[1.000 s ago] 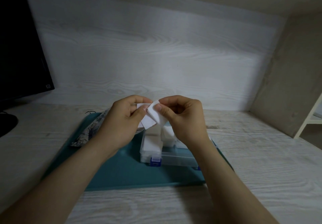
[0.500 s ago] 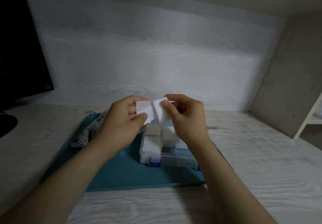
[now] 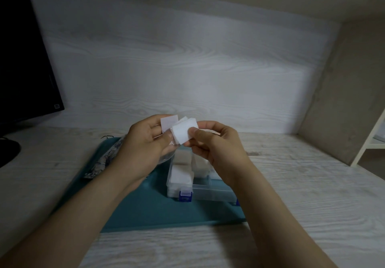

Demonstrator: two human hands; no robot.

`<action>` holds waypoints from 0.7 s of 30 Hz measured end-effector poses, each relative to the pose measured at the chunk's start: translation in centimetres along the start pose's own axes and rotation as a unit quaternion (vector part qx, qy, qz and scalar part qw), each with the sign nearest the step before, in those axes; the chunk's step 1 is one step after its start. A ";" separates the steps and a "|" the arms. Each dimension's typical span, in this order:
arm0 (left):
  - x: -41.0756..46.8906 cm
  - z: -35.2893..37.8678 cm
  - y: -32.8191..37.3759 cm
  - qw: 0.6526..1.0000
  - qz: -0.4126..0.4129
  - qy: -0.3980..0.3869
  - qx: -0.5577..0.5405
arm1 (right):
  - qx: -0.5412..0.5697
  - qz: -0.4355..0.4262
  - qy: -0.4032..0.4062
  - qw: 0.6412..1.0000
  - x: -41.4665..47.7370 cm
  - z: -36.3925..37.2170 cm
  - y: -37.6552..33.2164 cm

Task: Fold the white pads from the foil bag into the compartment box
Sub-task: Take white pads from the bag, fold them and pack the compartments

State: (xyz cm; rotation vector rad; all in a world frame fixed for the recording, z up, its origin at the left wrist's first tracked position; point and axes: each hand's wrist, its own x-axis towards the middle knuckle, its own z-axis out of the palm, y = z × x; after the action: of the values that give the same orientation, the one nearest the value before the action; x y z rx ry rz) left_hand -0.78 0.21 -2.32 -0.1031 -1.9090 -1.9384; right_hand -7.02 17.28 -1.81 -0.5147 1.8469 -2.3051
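So on the desk (image 3: 312, 194) you've got the teal mat (image 3: 145, 211), the clear box (image 3: 208, 192) on it with folded pads (image 3: 180, 174) inside, and the foil bag (image 3: 106, 159) at the mat's left edge. Your left hand (image 3: 143, 148) and right hand (image 3: 216, 144) both pinch a white pad (image 3: 183, 133), held up above the box.

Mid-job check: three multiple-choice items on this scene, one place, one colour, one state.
1. The foil bag lies: A) left of the compartment box B) inside it C) right of it.
2. The mat is: A) red B) teal C) yellow.
3. The white pad is: A) lying in the box B) in the bag C) pinched by both hands.
Key: 1 A, it lies at the mat's left edge; 2 B, teal shows under the box; 3 C, left hand and right hand hold it in the air.
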 end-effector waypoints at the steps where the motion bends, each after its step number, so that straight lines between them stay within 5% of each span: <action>1: 0.0 0.0 0.0 1.000 -0.004 -0.010 -0.006 | 0.001 -0.003 0.004 1.000 0.0 0.0 0.0; 13: -0.1 0.4 0.3 0.998 -0.037 -0.030 -0.045 | -0.096 -0.081 0.035 0.991 -0.3 0.1 -0.1; 21: -0.2 0.2 0.1 0.999 -0.003 -0.032 0.030 | -0.172 -0.102 0.042 0.979 0.3 -0.1 0.4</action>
State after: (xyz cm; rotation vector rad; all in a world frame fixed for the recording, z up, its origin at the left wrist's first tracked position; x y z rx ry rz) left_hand -0.59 0.48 -2.31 -0.1433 -2.0077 -1.9018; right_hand -7.40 17.16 -2.19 -0.6889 2.3553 -2.1589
